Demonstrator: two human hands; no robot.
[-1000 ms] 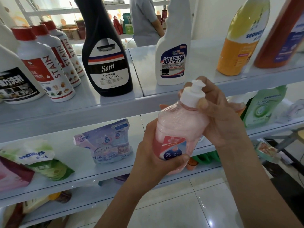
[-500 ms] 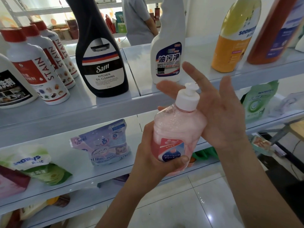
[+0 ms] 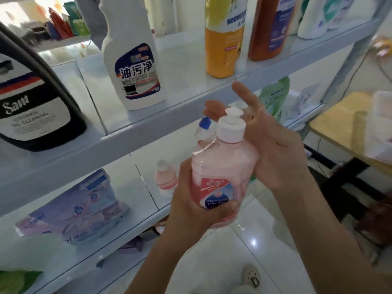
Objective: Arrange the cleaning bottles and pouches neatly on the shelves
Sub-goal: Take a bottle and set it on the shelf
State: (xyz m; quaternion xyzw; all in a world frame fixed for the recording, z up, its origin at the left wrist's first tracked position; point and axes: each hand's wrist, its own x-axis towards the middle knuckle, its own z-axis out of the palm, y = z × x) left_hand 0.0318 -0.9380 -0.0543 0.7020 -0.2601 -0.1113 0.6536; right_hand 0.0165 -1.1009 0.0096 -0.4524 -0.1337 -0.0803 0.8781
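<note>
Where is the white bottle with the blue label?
The white bottle stands upper centre in the head view, on the shelf between the black bottle at left and the orange bottle at right.

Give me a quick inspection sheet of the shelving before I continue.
Surface: upper shelf and lower shelf, white, glossy.
Job's things: pink bottle in hand; white spray bottle, black bottle standing on upper shelf; purple pouch lying on lower shelf.
Clutter: pale crumpled item at lower shelf's right end, blurred.
Grips: left grip holds pink bottle's base; right grip open, palm at its shoulder.
Cables: thin dark cable near yellow table.
Surroundings: tiled floor.
</note>
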